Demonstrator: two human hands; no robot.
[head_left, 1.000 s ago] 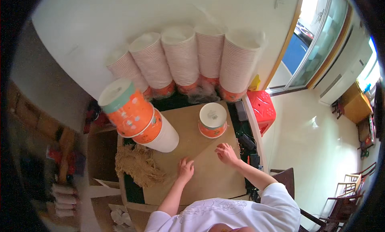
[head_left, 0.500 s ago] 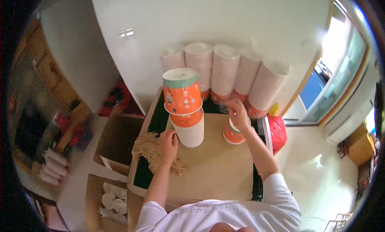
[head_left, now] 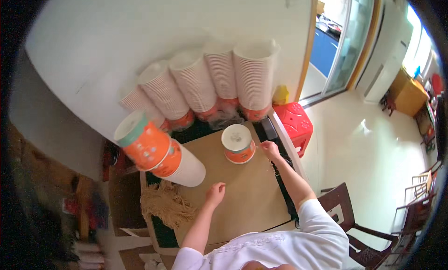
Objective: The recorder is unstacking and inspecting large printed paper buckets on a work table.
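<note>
Tub [head_left: 238, 145] stood upended on the board [head_left: 254, 200], axis vertical, at nine o'clock from the right hand [head_left: 270, 151], the nearer one, fingers curled; whether gripping, I couldn't tell. From the left hand [head_left: 216, 194], loosely clenched, seemingly empty, it lay at one o'clock.

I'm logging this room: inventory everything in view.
Wrapped cup stacks: five, white and orange, against wall
Tall stack: one, orange, teal, white, board's left
Upturned cup: at least one, orange, teal, white, board's right
Board: one, brown, tabletop
Table: one, green, centre
Fibre bundle: one, tan, table's left
Stool: one, red, right of table
Cabinet: one, blue, through doorway
Near chair: one, brown, lower right
Left hand: one, bare, over board
Right hand: one, bare, beside upturned cup
</note>
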